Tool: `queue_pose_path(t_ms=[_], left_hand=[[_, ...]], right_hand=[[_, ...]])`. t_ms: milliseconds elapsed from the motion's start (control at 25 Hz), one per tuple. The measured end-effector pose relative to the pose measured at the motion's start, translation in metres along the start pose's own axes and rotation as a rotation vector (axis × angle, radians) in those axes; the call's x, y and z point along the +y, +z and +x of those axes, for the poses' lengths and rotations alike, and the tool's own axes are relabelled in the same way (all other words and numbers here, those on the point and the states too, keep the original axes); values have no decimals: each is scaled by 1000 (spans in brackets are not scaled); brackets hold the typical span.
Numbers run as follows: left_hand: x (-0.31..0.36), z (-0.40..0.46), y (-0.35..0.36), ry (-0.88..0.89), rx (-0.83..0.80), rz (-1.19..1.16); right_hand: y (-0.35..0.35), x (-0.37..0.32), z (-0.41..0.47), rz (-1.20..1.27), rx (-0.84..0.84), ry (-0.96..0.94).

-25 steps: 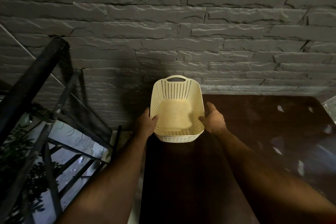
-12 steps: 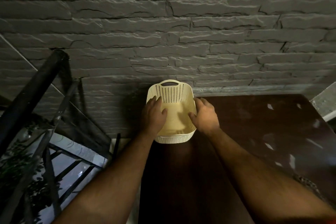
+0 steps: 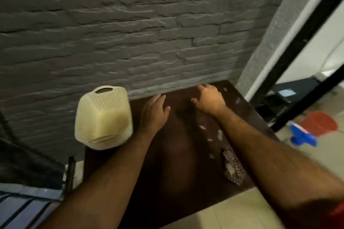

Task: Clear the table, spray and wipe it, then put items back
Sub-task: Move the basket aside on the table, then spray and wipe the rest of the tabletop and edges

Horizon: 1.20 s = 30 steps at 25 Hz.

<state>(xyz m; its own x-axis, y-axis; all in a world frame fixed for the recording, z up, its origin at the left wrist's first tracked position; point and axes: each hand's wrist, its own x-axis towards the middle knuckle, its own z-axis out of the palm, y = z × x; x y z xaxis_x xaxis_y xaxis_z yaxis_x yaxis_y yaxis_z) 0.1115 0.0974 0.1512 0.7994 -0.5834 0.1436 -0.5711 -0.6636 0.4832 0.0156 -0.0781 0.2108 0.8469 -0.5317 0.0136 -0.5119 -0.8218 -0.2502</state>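
A cream perforated plastic basket stands empty at the back left corner of the dark brown table, against the grey stone wall. My left hand hovers over the table just right of the basket, fingers relaxed and holding nothing. My right hand is further right near the wall, fingers spread and empty. A checked cloth lies crumpled near the table's right front edge.
Pale smears dot the right part of the tabletop. On the floor to the right sit a blue spray bottle and a red tub. A black metal frame rises on the right; a railing is at the lower left.
Both hands have let go of the basket and moved right over the table. The view has swung right, bringing the cloth, spray bottle and red tub into sight.
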Motion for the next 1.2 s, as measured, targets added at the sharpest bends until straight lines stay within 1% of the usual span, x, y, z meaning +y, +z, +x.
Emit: queue_pose_path(t_ms=[120,240,320,440,520,600,640,720,800,880,1040,1120,1200], left_hand=[[88,-12,49,94,-48,-36],[159,-26,102,150,-118,-93],[191,-34,130,167,-195,-110],[220,-46,166,174,-322,-79],[226,-53,183,141,-389,-46],[223,-61,195,120,-432,13],[221,-63,201,116,-454,45],[214,-66,213,94,-524,101],[207,-70,223,75,-591,168],[202,-78,231,54,-656,215],[195,-100,247,55,-777,267],[196,-111,258,69,-797,326],[201,-119,270,42,-769,385]], right_hand=[[-50,90,-15,-84,46,33],[-94,169,-32,-155,64,86],[-116,205,-42,-122,58,135],[-129,251,-59,55,-20,208],[-121,272,-74,228,-145,229],[-108,280,-88,422,-307,282],[-101,286,-93,502,-358,307],[-87,300,-100,648,-369,351],[-79,316,-106,693,-356,367],[-76,328,-117,671,-443,344],[-72,338,-130,670,-657,224],[-69,339,-132,725,-734,169],[-63,336,-132,755,-754,104]])
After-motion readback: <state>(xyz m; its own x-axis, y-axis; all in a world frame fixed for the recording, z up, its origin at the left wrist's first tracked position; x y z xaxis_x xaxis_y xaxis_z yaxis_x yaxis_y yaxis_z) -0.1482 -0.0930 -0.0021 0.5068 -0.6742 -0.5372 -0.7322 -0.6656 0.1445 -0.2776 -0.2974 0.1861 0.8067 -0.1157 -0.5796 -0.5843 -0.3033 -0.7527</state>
